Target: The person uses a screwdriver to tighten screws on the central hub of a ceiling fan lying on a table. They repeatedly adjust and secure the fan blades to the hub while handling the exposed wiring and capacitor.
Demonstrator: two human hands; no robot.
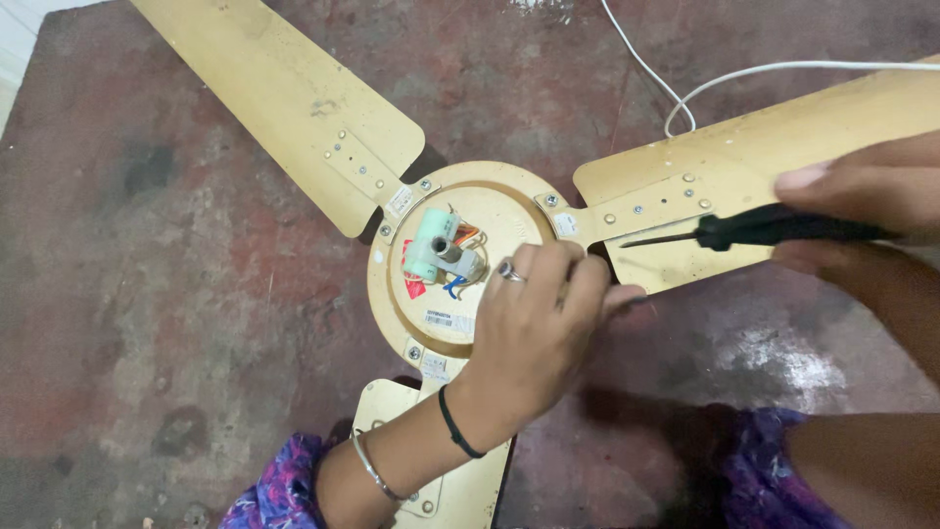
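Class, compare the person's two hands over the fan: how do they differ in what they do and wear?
The left hand rests on the fan's motor hub, while the right hand grips a black screwdriver over a blade. The left hand wears a ring; the right hand shows none. Both are bare.

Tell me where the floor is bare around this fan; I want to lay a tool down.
Bare floor lies left of the motor hub, below the upper-left blade. Another patch sits below the right blade. Crowded: the hub, under the left hand, and by the right hand holding the screwdriver.
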